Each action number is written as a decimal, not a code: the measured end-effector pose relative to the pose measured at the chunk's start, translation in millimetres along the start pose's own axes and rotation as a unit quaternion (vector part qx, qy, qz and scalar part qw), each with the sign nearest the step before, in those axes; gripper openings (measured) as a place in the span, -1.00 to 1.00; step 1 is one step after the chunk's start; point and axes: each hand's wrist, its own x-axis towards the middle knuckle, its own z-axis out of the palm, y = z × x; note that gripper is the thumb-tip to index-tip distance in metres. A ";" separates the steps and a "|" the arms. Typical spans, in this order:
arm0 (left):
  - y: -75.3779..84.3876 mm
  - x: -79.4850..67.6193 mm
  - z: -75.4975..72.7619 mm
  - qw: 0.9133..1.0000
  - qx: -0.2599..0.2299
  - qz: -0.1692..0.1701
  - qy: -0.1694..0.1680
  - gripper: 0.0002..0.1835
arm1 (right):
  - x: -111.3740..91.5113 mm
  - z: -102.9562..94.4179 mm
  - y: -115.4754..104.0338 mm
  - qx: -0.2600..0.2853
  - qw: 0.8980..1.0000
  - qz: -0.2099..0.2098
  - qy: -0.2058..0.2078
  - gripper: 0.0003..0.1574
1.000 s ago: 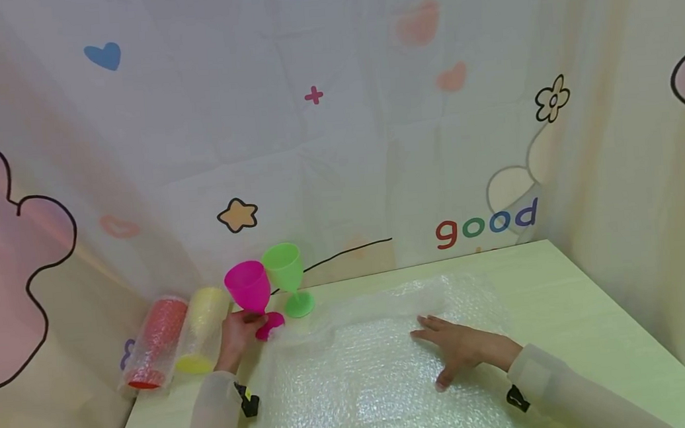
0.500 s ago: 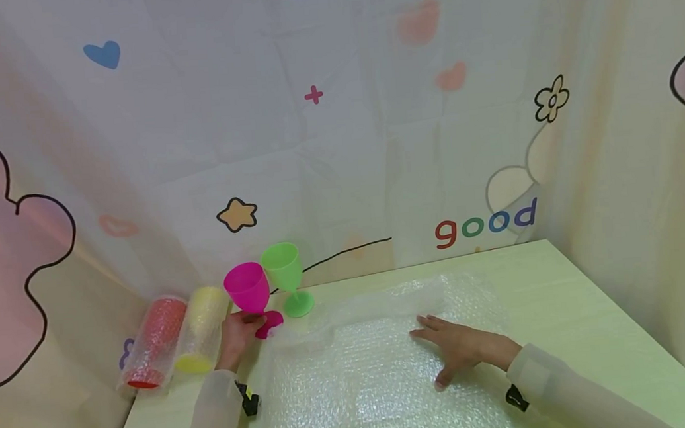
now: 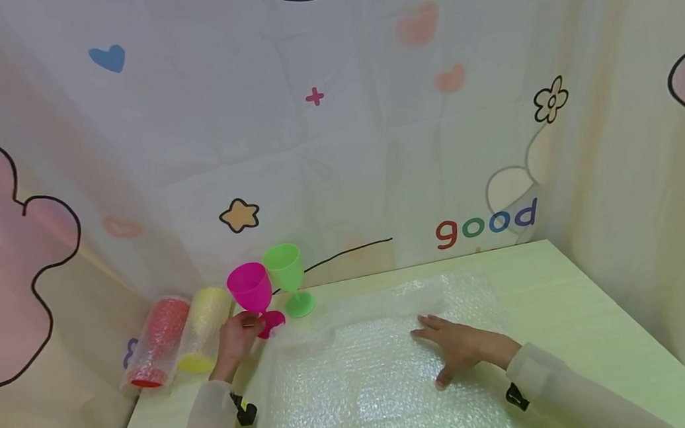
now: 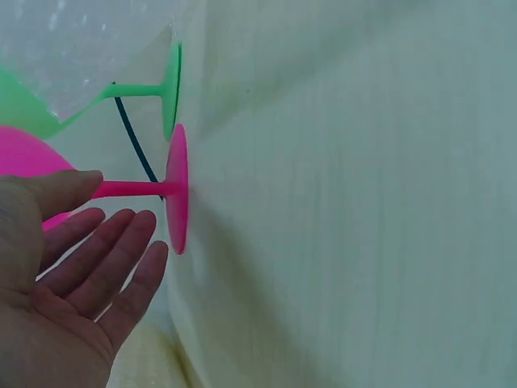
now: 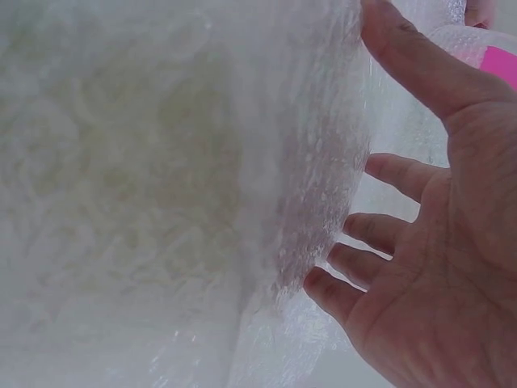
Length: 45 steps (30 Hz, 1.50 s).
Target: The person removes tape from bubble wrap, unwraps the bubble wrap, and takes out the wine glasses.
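A pink plastic goblet (image 3: 249, 288) stands upright on the table, left of the bubble wrap sheet (image 3: 354, 379). At its stem is my left hand (image 3: 237, 341). The left wrist view shows that hand (image 4: 77, 267) with its fingers spread and loosely extended, apart from the stem, while the thumb lies near or against it. Behind and to the right stands a green goblet (image 3: 285, 269). My right hand (image 3: 465, 346) rests on the right part of the bubble wrap with fingers spread; in the right wrist view its fingertips touch the wrap (image 5: 315, 162).
Two bubble-wrapped rolls, one red inside (image 3: 162, 332) and one yellow inside (image 3: 207, 323), lie side by side at the table's left edge. A printed curtain (image 3: 344, 147) hangs behind the table (image 3: 601, 335).
My left hand has loosened from the pink goblet's stem and drawn back slightly. The goblet stays standing in nearly the same place. My right hand has not moved.
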 end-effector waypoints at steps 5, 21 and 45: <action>3.5 -11.1 -6.9 1.000 0.008 0.003 -0.003 -0.66 | -2.3 0.0 -0.5 0.007 1.000 -0.012 0.001 0.31; 19.2 -52.7 -37.3 0.985 0.143 0.064 0.076 -0.64 | -1.5 -1.1 0.8 0.003 1.000 -0.006 0.001 0.31; -8.0 -53.4 -70.2 0.970 0.233 0.008 0.064 -0.10 | -0.8 -5.9 -0.6 -0.034 0.999 -0.014 -0.008 0.31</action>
